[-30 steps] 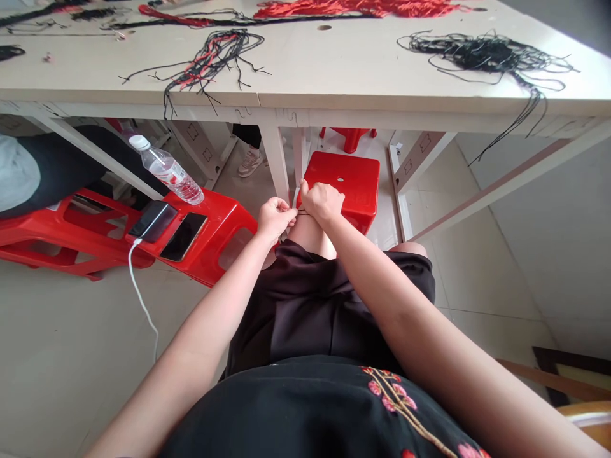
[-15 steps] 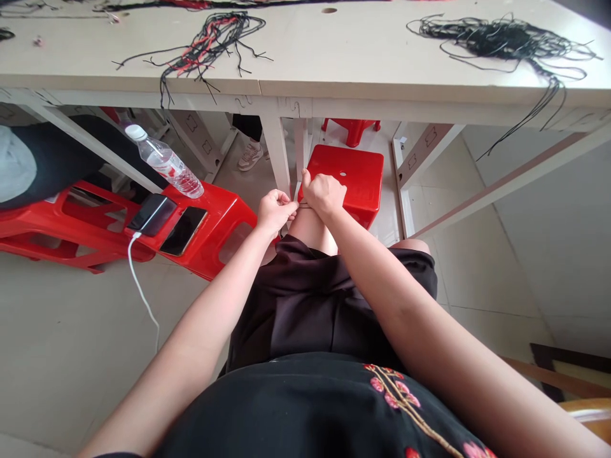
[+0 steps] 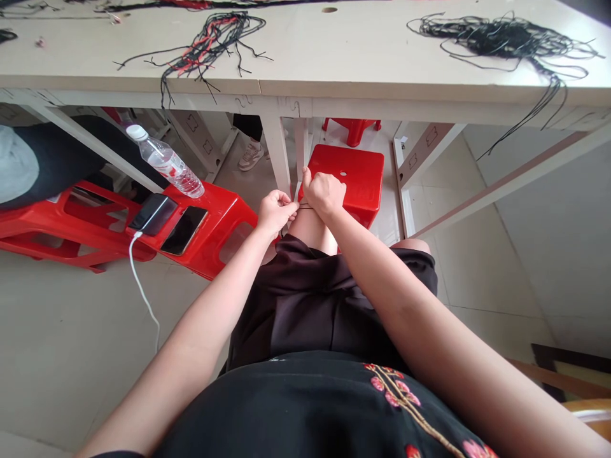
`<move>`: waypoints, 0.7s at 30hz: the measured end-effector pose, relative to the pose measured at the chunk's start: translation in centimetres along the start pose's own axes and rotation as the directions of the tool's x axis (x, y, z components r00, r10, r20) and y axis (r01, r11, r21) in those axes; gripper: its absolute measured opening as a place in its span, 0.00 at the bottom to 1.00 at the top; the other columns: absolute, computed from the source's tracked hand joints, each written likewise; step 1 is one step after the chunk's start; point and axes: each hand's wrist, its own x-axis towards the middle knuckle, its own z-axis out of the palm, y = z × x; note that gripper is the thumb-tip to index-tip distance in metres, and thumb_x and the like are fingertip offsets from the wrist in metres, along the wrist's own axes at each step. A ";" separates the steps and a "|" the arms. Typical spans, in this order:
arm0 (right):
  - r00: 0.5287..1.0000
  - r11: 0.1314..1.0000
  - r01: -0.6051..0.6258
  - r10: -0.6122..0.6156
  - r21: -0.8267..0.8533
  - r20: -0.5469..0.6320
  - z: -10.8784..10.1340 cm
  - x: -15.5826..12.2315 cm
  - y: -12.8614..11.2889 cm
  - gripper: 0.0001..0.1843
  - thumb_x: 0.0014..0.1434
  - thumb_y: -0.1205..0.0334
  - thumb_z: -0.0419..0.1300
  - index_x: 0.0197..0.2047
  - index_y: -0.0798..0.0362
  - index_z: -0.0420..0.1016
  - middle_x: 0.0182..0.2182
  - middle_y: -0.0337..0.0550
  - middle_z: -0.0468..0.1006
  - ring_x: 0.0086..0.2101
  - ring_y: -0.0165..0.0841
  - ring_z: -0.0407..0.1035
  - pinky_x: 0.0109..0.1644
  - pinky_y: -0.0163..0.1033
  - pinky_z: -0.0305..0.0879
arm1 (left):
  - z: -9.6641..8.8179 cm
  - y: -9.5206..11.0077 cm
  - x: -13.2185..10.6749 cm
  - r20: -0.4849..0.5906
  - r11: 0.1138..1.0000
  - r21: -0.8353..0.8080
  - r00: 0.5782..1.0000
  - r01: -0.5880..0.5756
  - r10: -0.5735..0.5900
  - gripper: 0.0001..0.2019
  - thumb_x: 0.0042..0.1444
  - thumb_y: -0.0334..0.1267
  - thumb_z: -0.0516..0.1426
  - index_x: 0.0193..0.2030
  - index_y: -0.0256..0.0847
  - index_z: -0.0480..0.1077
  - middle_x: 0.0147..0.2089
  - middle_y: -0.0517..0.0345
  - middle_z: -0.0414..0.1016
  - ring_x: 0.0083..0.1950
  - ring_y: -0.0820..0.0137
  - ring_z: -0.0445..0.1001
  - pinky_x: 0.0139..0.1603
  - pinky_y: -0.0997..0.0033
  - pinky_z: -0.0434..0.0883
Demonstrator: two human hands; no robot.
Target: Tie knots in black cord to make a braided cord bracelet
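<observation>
My left hand (image 3: 277, 213) is beside my bent knee, its thumb and fingertips pinched on a thin black cord (image 3: 305, 205). Two strands of it run across the bare skin of my leg (image 3: 308, 228) and pass under my right hand (image 3: 325, 193). That hand lies over the knee, thumb sticking up and the other fingers curled down out of sight, closed over the cord. Its far ends are hidden.
On the table (image 3: 334, 51) lie a black-and-red cord bundle (image 3: 210, 41) and a black cord tangle (image 3: 506, 38). A red stool (image 3: 356, 168) stands beyond my knee. Left, another red stool (image 3: 224, 207) carries a water bottle (image 3: 167, 162), phone (image 3: 184, 230) and black charger (image 3: 153, 214). Someone sits beyond.
</observation>
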 end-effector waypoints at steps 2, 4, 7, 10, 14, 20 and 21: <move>1.000 1.000 -0.001 0.001 0.005 -0.003 0.1 0.0 0.1 0.38 0.64 0.41 0.33 0.35 0.57 0.77 0.34 0.54 0.79 0.40 0.46 0.72 0.47 0.50 0.61 | -0.1 0.0 -0.1 0.021 1.000 -0.001 1.000 -0.001 0.001 0.12 0.39 0.28 0.62 0.25 0.40 0.60 0.18 0.67 0.64 0.19 0.76 0.67 0.20 0.78 0.67; 1.000 1.000 -0.003 0.003 0.002 -0.001 0.1 0.0 0.1 0.38 0.64 0.41 0.33 0.36 0.57 0.77 0.34 0.54 0.78 0.40 0.46 0.72 0.47 0.50 0.61 | -0.2 0.0 -0.1 0.048 1.000 0.000 0.999 -0.006 0.006 0.12 0.39 0.28 0.62 0.25 0.40 0.60 0.18 0.67 0.65 0.19 0.76 0.67 0.21 0.78 0.67; 1.000 1.000 0.005 -0.005 -0.005 0.010 0.2 0.0 0.2 0.37 0.64 0.42 0.34 0.36 0.57 0.77 0.35 0.55 0.78 0.40 0.47 0.72 0.47 0.50 0.61 | -0.4 -0.1 -0.1 0.080 1.000 0.002 0.997 -0.019 0.019 0.12 0.40 0.27 0.62 0.25 0.40 0.60 0.17 0.68 0.64 0.19 0.76 0.67 0.22 0.77 0.68; 1.000 1.000 0.019 -0.019 -0.003 0.018 0.3 0.0 0.3 0.37 0.64 0.42 0.34 0.36 0.57 0.77 0.35 0.55 0.78 0.41 0.47 0.72 0.46 0.49 0.61 | -0.5 -0.3 -0.1 0.087 1.000 0.001 0.996 -0.022 0.022 0.12 0.40 0.28 0.62 0.25 0.40 0.61 0.17 0.68 0.63 0.19 0.76 0.67 0.22 0.77 0.68; 1.000 1.000 0.025 -0.025 -0.011 0.010 0.4 0.1 0.5 0.37 0.64 0.42 0.34 0.36 0.57 0.77 0.34 0.54 0.78 0.40 0.46 0.72 0.46 0.48 0.62 | -0.6 -0.5 -0.2 0.100 1.000 -0.006 0.995 -0.009 0.009 0.12 0.40 0.28 0.62 0.25 0.40 0.61 0.18 0.68 0.63 0.20 0.77 0.66 0.22 0.77 0.68; 0.999 0.999 0.033 -0.033 -0.020 -0.005 0.5 0.1 0.3 0.36 0.64 0.42 0.35 0.35 0.56 0.78 0.34 0.54 0.79 0.39 0.46 0.73 0.44 0.48 0.63 | -1.3 -0.5 -0.4 0.207 1.000 -0.016 0.978 0.004 -0.001 0.09 0.42 0.30 0.62 0.28 0.39 0.65 0.21 0.65 0.67 0.22 0.78 0.68 0.24 0.78 0.68; 0.999 0.999 0.031 -0.031 -0.024 -0.009 0.5 0.1 0.3 0.36 0.64 0.42 0.35 0.35 0.56 0.78 0.33 0.54 0.79 0.38 0.46 0.73 0.44 0.48 0.64 | -1.4 -0.5 -0.4 0.220 1.000 -0.016 0.975 0.001 0.002 0.09 0.42 0.30 0.62 0.29 0.39 0.65 0.22 0.65 0.68 0.22 0.78 0.68 0.24 0.78 0.68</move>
